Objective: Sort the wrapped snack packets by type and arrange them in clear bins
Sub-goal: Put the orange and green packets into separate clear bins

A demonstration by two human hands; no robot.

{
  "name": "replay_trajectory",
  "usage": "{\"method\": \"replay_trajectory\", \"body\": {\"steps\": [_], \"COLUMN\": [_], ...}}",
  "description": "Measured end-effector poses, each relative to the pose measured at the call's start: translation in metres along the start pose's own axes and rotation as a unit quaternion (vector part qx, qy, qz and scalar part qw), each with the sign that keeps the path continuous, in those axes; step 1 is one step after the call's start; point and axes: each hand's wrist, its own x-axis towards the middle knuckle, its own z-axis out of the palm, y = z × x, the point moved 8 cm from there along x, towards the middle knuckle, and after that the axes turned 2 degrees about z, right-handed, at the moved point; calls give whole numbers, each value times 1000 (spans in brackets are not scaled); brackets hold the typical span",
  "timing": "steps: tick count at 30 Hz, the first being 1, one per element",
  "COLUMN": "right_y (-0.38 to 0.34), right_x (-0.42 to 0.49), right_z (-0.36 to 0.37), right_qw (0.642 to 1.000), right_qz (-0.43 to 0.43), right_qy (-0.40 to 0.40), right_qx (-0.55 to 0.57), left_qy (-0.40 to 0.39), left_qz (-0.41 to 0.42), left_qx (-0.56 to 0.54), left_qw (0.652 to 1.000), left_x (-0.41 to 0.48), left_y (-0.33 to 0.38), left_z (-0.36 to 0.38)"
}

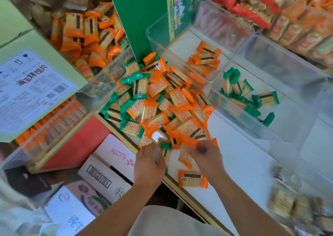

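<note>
My right hand (205, 154) is pinching an orange packet (185, 157) at the near edge of the mixed pile (162, 102); my left hand (146, 165) is lying against a green packet (165, 148), grip indiscernible through blur. Behind, one clear bin (158, 41) is holding orange packets (205, 59), the neighbouring bin (243, 124) green packets (237, 89).
</note>
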Motion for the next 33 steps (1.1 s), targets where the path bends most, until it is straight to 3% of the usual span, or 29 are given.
{"method": "replay_trajectory", "body": {"steps": [2,4,7,9,12,17,21,23,26,29,33], "right_y": [9,21,36,34,40,47,30,14,-28,-76,-136], "right_x": [5,15,21,23,25,27,12,4,0,5,17], "right_z": [-29,-52,-59,-58,-51,-34,-65,-82,-88,-85,-87], "right_qw": [998,995,996,997,995,983,986,986,980,974,973], "right_qz": [-2,7,64,54,64,111,56,16,-46,-71,-91], "right_qy": [58,92,57,48,47,-11,40,48,-8,-32,-42], "right_qx": [-7,-48,3,24,63,148,152,159,195,211,210], "left_qy": [-9,-98,-169,-176,-156,-131,-216,-218,-174,-145,-106], "left_qz": [88,132,230,262,278,248,169,96,44,57,150], "left_qx": [16,25,151,240,281,152,-10,-115,-230,-300,-230], "left_qw": [996,986,946,918,905,948,962,964,956,941,956], "left_x": [-3,-14,-33,-39,-40,-27,-24,-19,2,27,52], "left_y": [11,23,35,35,34,37,53,65,97,140,193], "left_z": [4,26,66,83,95,79,45,26,6,0,-12]}}
